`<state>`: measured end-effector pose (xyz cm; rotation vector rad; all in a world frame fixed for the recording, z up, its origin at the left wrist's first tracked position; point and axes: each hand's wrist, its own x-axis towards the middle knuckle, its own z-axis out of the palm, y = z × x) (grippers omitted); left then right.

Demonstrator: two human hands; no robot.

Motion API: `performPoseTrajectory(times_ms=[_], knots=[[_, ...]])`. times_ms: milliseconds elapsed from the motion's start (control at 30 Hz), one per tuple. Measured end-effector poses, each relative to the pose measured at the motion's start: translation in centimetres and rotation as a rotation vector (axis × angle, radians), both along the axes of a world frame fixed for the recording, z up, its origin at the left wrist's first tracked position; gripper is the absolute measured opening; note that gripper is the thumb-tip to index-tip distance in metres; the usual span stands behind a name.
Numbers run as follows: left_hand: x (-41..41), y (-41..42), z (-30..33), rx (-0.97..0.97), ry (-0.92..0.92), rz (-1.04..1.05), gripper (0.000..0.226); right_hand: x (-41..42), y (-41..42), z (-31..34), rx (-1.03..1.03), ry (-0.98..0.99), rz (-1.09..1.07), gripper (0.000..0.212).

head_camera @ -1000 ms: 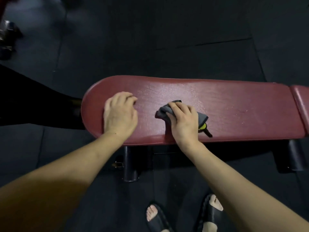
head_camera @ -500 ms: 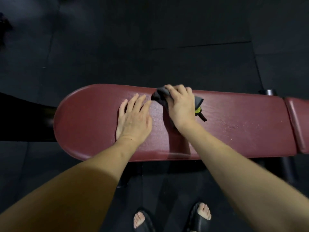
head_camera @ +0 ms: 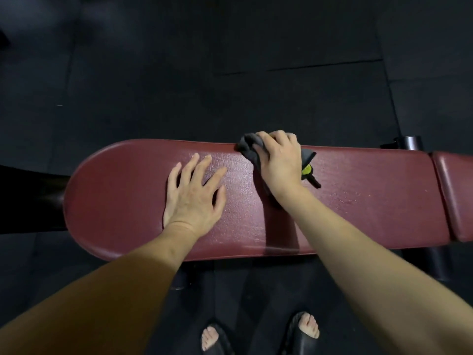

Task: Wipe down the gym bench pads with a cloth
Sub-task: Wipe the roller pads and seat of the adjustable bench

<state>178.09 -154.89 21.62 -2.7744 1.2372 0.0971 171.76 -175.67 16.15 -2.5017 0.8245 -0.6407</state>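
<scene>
A long dark red bench pad runs left to right across the view. My right hand grips a bunched grey cloth with a yellow-green tag, at the pad's far edge. A darker wiped streak runs from the cloth back toward the near edge. My left hand lies flat on the pad to the left of the cloth, fingers spread.
A second red pad adjoins at the right. Black bench legs stand under the pad, and a black post shows behind it. My feet in black slides stand on the dark rubber floor.
My right hand pushed the cloth from the pad's near side across to its far edge. My left hand flattened out and shifted right along the pad.
</scene>
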Motion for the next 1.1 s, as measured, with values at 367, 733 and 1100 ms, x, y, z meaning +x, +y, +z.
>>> performPoseTrajectory(times_ms=[367, 733, 1100], knots=[[-0.2, -0.3, 0.1, 0.003, -0.008, 0.011, 0.047, -7.3, 5.9, 0.4, 0.091, 0.006, 0.055, 0.027], [0.0, -0.1, -0.1, 0.058, -0.038, -0.041, 0.055, -7.0, -5.2, -1.2, -0.033, 0.077, 0.042, 0.032], [0.0, -0.1, -0.2, 0.056, -0.038, -0.06, 0.055, 0.3, 4.3, 2.1, 0.073, 0.021, -0.013, 0.029]])
